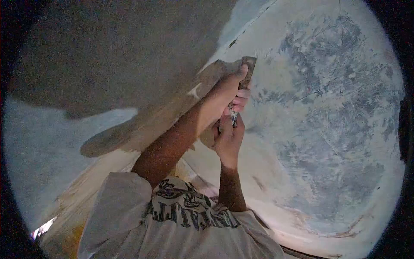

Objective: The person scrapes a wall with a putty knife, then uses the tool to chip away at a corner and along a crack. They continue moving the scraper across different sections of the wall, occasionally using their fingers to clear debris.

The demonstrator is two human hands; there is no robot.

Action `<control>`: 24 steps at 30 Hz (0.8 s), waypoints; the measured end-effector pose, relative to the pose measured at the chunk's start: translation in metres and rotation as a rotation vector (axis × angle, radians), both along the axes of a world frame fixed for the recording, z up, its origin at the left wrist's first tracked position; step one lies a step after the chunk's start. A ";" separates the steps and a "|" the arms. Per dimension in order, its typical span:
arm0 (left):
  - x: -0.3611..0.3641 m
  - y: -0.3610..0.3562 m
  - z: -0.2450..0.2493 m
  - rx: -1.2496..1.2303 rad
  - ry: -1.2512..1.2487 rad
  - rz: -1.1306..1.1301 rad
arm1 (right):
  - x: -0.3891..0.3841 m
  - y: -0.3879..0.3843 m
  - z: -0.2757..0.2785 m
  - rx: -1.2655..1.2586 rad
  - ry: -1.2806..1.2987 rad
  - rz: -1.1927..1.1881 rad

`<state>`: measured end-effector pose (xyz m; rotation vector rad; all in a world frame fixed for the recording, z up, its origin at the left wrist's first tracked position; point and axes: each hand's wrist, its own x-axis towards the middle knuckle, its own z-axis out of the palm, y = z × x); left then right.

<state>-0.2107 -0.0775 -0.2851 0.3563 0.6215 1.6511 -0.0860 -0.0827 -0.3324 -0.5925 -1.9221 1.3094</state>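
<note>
Wearing a pale printed shirt (pixel 181 235), the person holds both bare hands close together. The right grip (pixel 230 137), nearer the shirt, has its fingers pinched around a narrow, paint-spattered piece (pixel 233 117). Just beyond, the left grip (pixel 239 90) is closed around a flat brownish tool (pixel 250 64), thumb along its face and fingers curled at its side; the squared end sticks out past the thumb. Whether the spattered piece belongs to that tool cannot be told, nor whether the tool touches the pale panel (pixel 267 142) behind. Blue-grey patches (pixel 336 86) mottle the panel's right side, and a dark shadow (pixel 108 52) covers the upper left.
</note>
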 end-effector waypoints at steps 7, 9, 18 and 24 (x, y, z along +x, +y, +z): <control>0.004 -0.002 0.000 -0.017 -0.026 -0.013 | 0.001 -0.012 0.017 -0.102 -0.023 0.009; -0.002 -0.002 0.001 0.006 -0.023 -0.014 | 0.000 -0.014 0.016 -0.076 -0.039 -0.017; -0.005 -0.009 0.006 -0.010 0.029 -0.014 | -0.007 -0.020 0.014 -0.140 -0.009 -0.015; -0.004 -0.007 0.008 -0.001 -0.004 -0.026 | -0.003 -0.020 0.020 -0.143 -0.046 -0.044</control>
